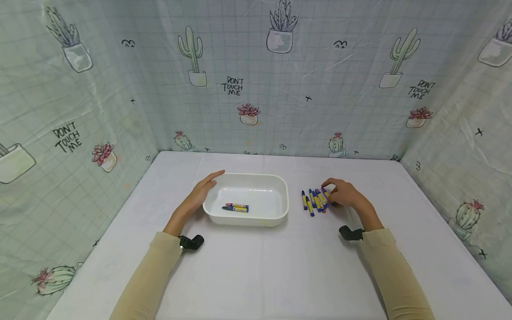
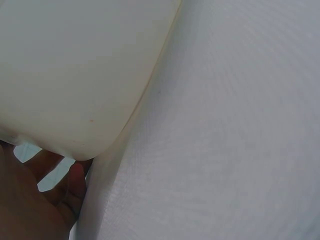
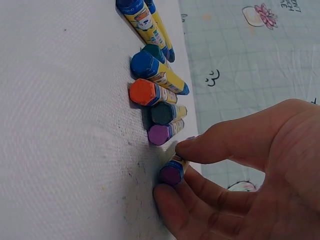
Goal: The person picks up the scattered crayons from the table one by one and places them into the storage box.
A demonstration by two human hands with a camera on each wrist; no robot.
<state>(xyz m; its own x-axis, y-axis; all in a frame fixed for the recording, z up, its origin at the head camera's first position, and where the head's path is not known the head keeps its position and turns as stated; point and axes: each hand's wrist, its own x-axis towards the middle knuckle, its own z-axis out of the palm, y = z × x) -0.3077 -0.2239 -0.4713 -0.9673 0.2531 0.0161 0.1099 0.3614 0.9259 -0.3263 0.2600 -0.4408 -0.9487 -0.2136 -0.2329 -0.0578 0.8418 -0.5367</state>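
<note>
A white plastic box [image 1: 246, 221] stands on the table, with a pink crayon [image 1: 243, 206] and a dark green crayon [image 1: 236, 209] lying in it. My left hand [image 1: 198, 194] grips the box's left end, thumb at the rim; the left wrist view shows its fingers partly hidden behind the box wall [image 2: 75, 100]. Right of the box my right hand [image 1: 345, 194] pinches a purple crayon [image 3: 172, 173] between thumb and fingers, low over the table. Beside it lie several other crayons, among them an orange crayon [image 3: 144, 92], a lilac crayon [image 3: 159, 134] and a blue crayon [image 3: 145, 65].
White cloth covers the table [image 1: 256, 271]. A cactus-printed curtain [image 1: 256, 66] hangs behind it and along both sides. Dark wrist mounts [image 1: 192, 242] sit at both sleeve cuffs.
</note>
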